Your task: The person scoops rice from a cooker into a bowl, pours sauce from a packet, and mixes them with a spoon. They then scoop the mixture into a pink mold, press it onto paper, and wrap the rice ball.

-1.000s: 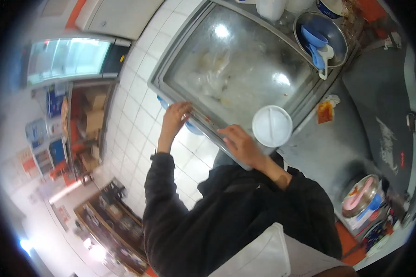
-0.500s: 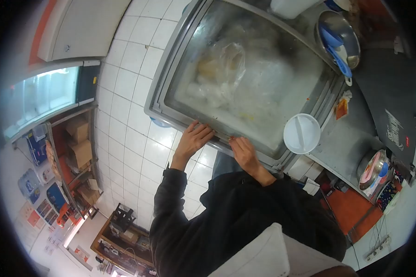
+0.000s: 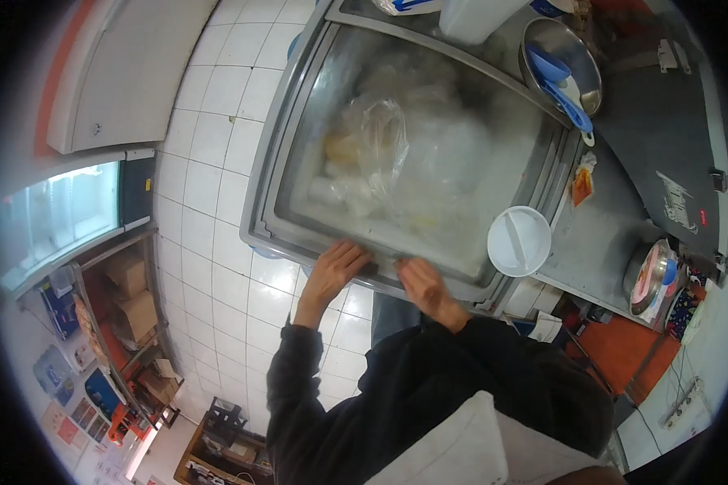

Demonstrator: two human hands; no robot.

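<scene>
Head view: left hand (image 3: 337, 269) and right hand (image 3: 423, 284) lie open, flat on the freezer lid (image 3: 429, 162) near edge; best pushed evenly, palms level.

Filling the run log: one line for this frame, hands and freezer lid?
left hand: flat on freezer lid front edge | right hand: on same edge | inside: clear bags | white lid on freezer rim

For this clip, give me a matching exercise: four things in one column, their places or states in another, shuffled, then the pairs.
Things:
1. left hand
2. white lid
3. plastic bag
4. metal bowl

Places or states:
A. holds blue scoops
B. inside the freezer, under the glass
C. flat on the freezer's near rim, beside the right hand
D. on the grey counter, right of the freezer

Pairs: 1-C, 2-D, 3-B, 4-A
</scene>
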